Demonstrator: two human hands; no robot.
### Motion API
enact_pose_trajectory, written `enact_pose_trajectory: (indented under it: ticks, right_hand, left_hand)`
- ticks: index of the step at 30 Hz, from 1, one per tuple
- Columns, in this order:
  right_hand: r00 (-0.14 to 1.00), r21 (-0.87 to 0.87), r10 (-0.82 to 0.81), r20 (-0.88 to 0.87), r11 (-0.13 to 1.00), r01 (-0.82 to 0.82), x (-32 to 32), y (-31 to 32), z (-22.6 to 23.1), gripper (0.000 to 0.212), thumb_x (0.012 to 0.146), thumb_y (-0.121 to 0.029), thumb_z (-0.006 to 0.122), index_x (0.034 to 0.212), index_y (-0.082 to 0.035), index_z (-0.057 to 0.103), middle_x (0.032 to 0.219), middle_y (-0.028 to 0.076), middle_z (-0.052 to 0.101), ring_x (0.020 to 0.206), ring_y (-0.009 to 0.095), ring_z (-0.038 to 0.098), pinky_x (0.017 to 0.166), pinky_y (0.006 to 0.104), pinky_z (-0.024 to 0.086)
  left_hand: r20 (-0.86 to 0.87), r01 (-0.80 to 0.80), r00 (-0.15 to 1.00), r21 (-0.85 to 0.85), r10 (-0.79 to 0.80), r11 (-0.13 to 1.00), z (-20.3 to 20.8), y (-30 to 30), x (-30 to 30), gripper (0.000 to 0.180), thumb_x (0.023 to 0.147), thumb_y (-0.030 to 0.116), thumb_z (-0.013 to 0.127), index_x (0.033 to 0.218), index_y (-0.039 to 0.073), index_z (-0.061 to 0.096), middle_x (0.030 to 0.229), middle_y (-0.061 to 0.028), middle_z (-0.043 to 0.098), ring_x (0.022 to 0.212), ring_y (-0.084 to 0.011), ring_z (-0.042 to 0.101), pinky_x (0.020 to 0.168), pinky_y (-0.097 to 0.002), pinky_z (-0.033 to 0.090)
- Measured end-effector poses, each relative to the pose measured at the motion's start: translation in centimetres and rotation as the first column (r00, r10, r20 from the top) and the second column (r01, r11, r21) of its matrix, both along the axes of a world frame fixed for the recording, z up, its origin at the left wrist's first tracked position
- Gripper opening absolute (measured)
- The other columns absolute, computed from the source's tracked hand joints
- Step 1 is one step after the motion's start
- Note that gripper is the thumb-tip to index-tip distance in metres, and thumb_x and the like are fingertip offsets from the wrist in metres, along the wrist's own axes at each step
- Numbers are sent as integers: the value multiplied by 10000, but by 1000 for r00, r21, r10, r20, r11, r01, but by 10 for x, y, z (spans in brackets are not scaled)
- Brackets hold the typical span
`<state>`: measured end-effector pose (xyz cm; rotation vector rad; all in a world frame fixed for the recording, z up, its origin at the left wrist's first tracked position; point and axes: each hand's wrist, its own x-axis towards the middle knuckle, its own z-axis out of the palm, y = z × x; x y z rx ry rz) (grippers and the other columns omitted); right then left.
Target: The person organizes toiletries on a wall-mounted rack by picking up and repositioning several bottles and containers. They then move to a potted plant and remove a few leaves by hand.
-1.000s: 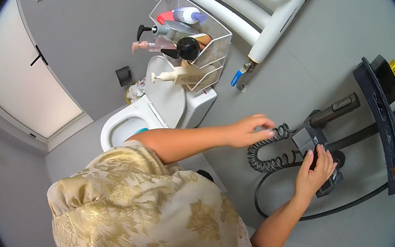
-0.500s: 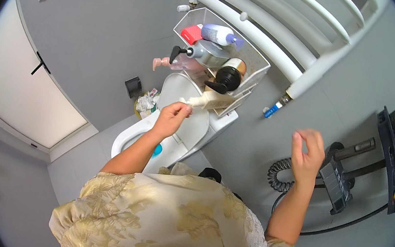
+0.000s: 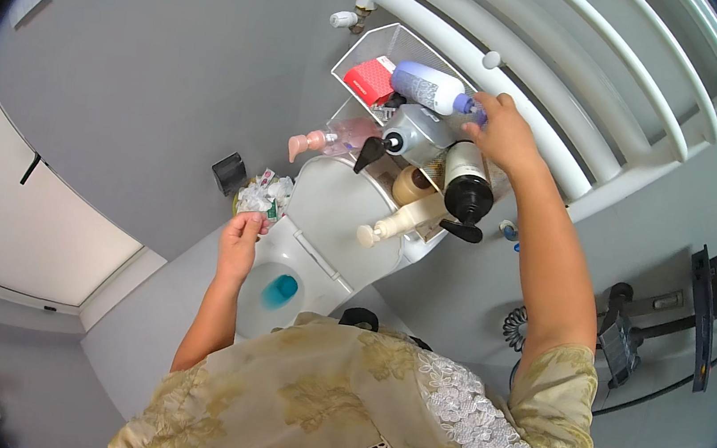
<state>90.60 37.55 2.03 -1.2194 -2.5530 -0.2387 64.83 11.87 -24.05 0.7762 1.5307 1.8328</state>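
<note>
The right hand (image 3: 505, 135) is at the purple pump of a white bottle (image 3: 429, 87), thumb and fingers parted on either side of the pump; whether they have closed on it I cannot tell. The bottle reaches left from those fingers, pump end to the right. The left hand (image 3: 240, 243) is nearer and well to the left, apart from the bottle, its fingers curled in with the thumb against them. The bottle is in a white wire basket (image 3: 408, 40), with a red box (image 3: 369, 80) to its left and a grey bottle (image 3: 421, 133) just on its near side. A black-topped bottle (image 3: 469, 195) is nearer, below the right wrist. Crumpled paper (image 3: 261, 197) shows just beyond the left hand, and the toilet lid (image 3: 339, 199) is raised to its right
</note>
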Motion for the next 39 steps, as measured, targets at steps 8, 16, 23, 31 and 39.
enact_pose_trajectory:
  ticks: [8, 16, 23, 31, 39]
  right_hand:
    - [997, -10, 50, -61, 999, -50, 2, 25, -13, 362, 754, -161, 679, 1091, -67, 588, 1005, 152, 566, 872, 331, 604, 782, 411, 490]
    - [836, -23, 256, -485, 952, -305, -13, 27, 0, 262, 766, -177, 688, 964, -17, 628, 898, 130, 584, 782, 227, 590, 725, 322, 486]
    - [723, -105, 177, -668, 939, -327, -15, 42, 18, 288, 767, -187, 700, 997, -21, 646, 919, 91, 599, 802, 182, 589, 742, 294, 482]
    - [691, -258, 33, -722, 914, -313, 10, 4, 57, 216, 825, -92, 648, 1009, 21, 635, 945, 43, 559, 788, 108, 576, 675, 230, 489]
    - [729, -242, 87, -679, 911, -334, 23, -4, 62, 210, 843, -68, 642, 1034, 16, 618, 932, 22, 520, 812, 100, 560, 676, 230, 491]
  left_hand:
    - [21, -76, 997, -63, 77, 995, -4, -3, -17, 222, 941, 257, 524, 919, 66, 635, 861, -4, 649, 751, -75, 566, 665, -234, 427]
    - [-340, -36, 939, 49, 50, 998, 65, 62, -7, 243, 922, 221, 557, 920, -8, 637, 838, -34, 625, 762, -104, 555, 697, -247, 450]
    - [-745, 96, 659, 221, 104, 971, 165, 169, -11, 202, 856, 214, 584, 955, 49, 646, 903, -100, 598, 876, -260, 578, 767, -337, 462]
    - [-965, 233, 231, -68, -123, 970, 170, 249, -10, 300, 798, 196, 597, 1083, 111, 636, 1113, -118, 554, 1101, -301, 494, 933, -396, 423]
    - [-868, 271, -196, -495, -456, 826, 168, 285, 0, 502, 705, 230, 631, 1206, 197, 608, 1300, -88, 455, 1283, -297, 326, 1051, -421, 305]
